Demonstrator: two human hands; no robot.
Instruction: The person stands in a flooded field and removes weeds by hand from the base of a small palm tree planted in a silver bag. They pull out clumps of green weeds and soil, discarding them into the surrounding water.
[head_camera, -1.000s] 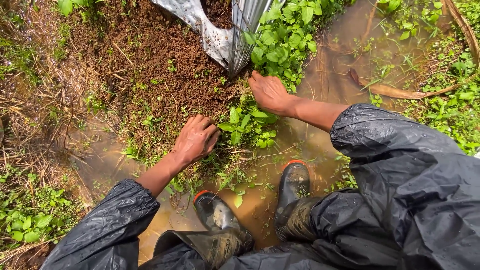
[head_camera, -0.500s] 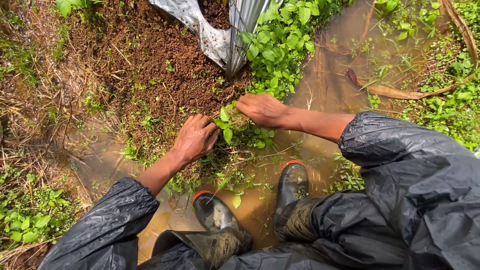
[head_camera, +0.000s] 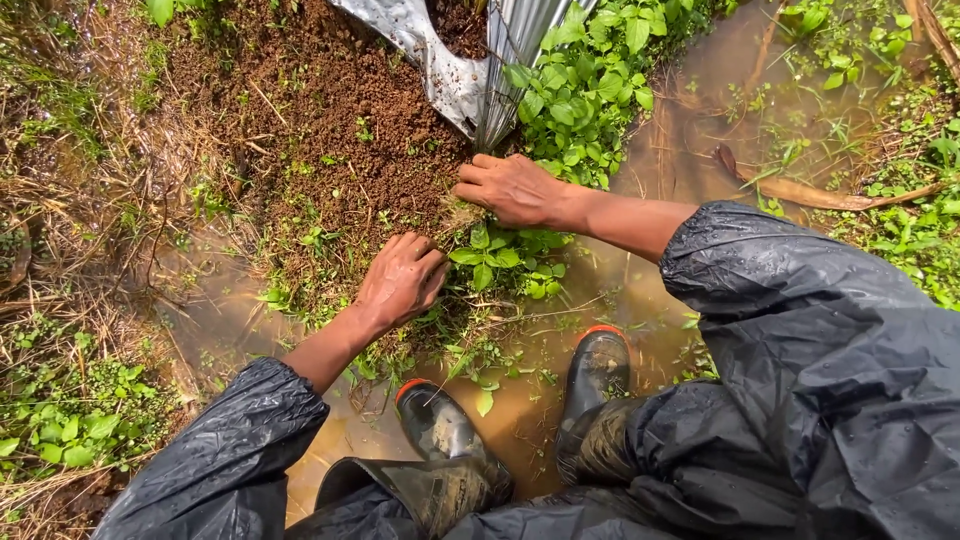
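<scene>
Looking down from my head camera, my right hand (head_camera: 512, 190) has slid leftward from the leafy clump it was over a moment ago and now presses flat at the middle of the frame, fingers close together and curled slightly onto the edge of the brown soil mound (head_camera: 330, 130), just below the crumpled silver plastic sheet (head_camera: 455, 70) at the top centre. My left hand (head_camera: 402, 280) has barely shifted: it sits left of centre, fingers bunched tight and knuckles up, dug into the low weeds (head_camera: 500, 262) where soil meets water; I cannot tell whether anything is pinched inside that fist. The broad-leaved weeds lie between my two hands, touching both, still rooted. So the change reads to me as my right hand coming in to join the left at the same patch, closing on those plants from above. My rubber boots (head_camera: 600, 375) stand in muddy water (head_camera: 690, 150) at the lower centre of the frame.
</scene>
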